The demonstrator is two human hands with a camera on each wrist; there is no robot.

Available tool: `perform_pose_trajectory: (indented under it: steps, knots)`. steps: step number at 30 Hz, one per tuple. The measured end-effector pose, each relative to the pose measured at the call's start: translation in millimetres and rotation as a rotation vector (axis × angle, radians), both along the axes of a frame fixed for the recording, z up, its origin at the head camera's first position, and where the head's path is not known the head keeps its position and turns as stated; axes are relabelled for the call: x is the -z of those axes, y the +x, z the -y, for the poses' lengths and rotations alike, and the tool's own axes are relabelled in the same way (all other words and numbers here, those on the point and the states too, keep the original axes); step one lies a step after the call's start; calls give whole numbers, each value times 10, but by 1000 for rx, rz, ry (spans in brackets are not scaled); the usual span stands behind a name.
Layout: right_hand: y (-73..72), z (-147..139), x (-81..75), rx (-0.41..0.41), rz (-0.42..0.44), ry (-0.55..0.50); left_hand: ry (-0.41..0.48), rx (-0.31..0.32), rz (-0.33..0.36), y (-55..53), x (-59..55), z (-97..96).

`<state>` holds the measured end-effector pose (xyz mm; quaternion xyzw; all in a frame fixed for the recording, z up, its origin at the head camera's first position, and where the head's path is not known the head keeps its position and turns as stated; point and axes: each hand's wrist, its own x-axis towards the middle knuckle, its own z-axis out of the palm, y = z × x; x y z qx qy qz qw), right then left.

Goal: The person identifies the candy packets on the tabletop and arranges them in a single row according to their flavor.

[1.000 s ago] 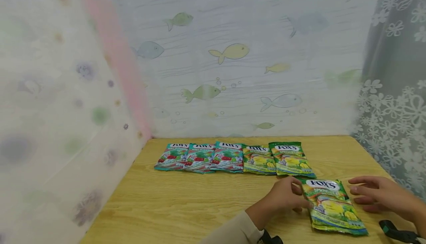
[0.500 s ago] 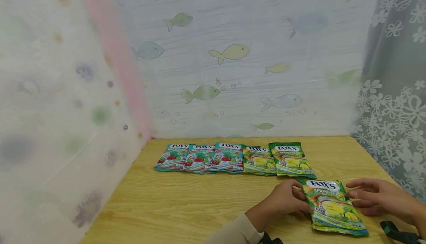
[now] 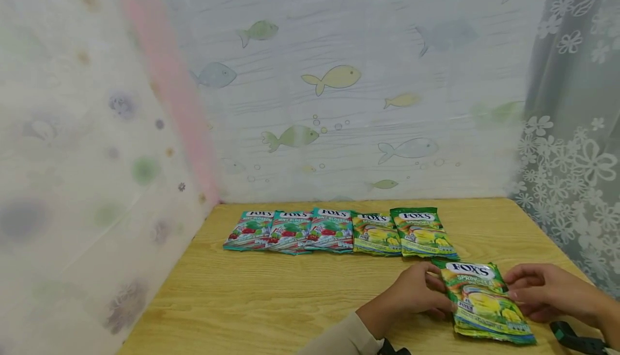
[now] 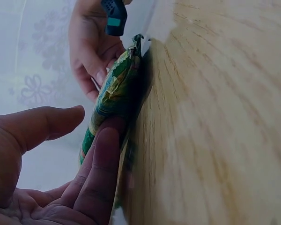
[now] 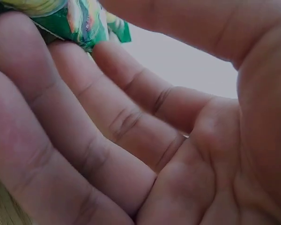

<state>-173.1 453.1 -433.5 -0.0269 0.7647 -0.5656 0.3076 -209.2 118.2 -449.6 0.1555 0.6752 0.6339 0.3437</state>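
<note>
A green and yellow Fox's Spring Tea candy bag (image 3: 486, 302) lies face up near the table's front right. My left hand (image 3: 417, 292) is at its left edge. In the left wrist view, the left fingers (image 4: 99, 176) lie fairly straight against the bag's side, partly under it, and the thumb stands off from it. On the opposite edge is my right hand (image 3: 557, 293), its fingertips right at the wrapper. The right wrist view shows extended, slightly bent fingers (image 5: 86, 84) below a corner of the bag (image 5: 84, 21).
Along the back of the wooden table (image 3: 271, 296) runs a row of candy bags. Three turquoise Mint Blossom bags (image 3: 331, 231) overlap at left. Two more green Spring Tea bags (image 3: 423, 234) lie right of them, just behind the front bag. A fish-patterned curtain (image 3: 339, 145) hangs behind.
My right hand has shifted slightly left, bringing its fingers up to the front bag's right edge. My left fingers have settled closer along its left side. The bags stay in place.
</note>
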Motion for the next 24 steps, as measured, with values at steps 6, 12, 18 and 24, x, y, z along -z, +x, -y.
perform_pose_trajectory:
  steps: [6, 12, 18, 24]
  knots:
    - [-3, 23, 31, -61, 58, -152, 27, -10, 43, 22, 4, -34]
    - [-1, -5, 45, -90, 78, -207, 21, -27, 65, 35, 22, -70]
    - [0, -37, 32, -100, 64, -190, 10, -29, 61, 38, 25, -86]
    - [12, -51, 16, -84, 43, -138, 8, -15, 66, 50, 15, -84]
